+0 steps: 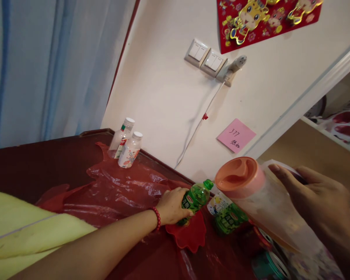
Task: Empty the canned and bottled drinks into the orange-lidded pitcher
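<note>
My left hand [171, 207], with a red bead bracelet at the wrist, is wrapped round a green-labelled plastic bottle [196, 197]. The bottle leans to the right, its neck uncapped, over a red scalloped dish [191, 235]. By its handle, my right hand [317, 198] grips a translucent pitcher [280, 212] with an orange lid [237, 175]. The pitcher is tipped left, its lid edge close to the bottle's mouth. Whether liquid is flowing between them I cannot make out for certain. A second green-labelled bottle [229, 219] lies partly behind the pitcher.
Two white-capped bottles [130, 151] stand by the wall on red plastic film [128, 186]. Cans, one of them teal [266, 266], sit at the lower right. A yellow cloth [32, 229] covers the left. A cord [188, 142] hangs from the wall socket.
</note>
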Tool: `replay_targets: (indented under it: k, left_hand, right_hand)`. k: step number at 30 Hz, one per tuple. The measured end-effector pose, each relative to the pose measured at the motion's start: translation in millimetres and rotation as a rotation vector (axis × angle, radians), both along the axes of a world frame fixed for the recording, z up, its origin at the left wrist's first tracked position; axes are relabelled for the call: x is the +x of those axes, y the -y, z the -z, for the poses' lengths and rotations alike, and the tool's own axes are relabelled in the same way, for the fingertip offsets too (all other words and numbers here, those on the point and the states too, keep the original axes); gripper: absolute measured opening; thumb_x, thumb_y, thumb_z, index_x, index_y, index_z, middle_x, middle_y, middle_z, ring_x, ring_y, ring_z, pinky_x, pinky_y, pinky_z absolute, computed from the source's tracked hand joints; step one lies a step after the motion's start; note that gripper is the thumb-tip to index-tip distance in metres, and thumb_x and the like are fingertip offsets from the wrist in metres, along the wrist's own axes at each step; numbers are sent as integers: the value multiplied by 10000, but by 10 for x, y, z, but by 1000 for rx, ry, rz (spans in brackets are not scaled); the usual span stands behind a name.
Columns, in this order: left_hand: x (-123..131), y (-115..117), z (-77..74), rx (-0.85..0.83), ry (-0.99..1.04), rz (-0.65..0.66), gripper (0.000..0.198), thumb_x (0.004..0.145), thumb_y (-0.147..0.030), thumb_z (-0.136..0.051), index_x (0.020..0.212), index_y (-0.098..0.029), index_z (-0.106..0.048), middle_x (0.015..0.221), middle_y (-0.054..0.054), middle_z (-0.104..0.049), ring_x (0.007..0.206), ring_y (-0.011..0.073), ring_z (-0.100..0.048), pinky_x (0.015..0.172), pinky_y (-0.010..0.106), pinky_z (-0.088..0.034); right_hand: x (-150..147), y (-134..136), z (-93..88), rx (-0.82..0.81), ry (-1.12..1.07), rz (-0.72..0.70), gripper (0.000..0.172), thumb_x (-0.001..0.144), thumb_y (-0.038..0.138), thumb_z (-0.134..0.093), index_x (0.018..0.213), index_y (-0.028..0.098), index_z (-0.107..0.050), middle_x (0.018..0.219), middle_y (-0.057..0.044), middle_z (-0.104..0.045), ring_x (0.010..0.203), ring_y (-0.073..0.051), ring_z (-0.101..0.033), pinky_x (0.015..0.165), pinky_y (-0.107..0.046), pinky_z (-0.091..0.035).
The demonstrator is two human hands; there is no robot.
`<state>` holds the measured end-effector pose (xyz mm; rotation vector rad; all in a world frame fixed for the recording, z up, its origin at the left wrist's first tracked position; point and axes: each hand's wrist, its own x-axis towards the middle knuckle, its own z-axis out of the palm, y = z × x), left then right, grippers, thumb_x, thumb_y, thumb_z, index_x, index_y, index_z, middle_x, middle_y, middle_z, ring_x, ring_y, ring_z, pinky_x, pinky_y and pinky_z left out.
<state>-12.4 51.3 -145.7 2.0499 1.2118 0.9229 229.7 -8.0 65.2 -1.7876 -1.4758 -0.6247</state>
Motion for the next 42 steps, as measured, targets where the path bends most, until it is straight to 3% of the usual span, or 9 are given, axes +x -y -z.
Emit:
replay_targets:
  k: [42]
  left_hand:
    - [-2, -3, -16, -13, 0, 7, 610, 718, -390, -837, 1280, -220, -673, 1253, 91, -726, 1146, 335, -683, 968, 416, -536]
  right_hand:
    - [-33, 17, -18, 3, 15, -1, 691, 660, 930, -516, 570, 245, -546, 443, 20, -412, 513, -211, -458, 555, -328, -315]
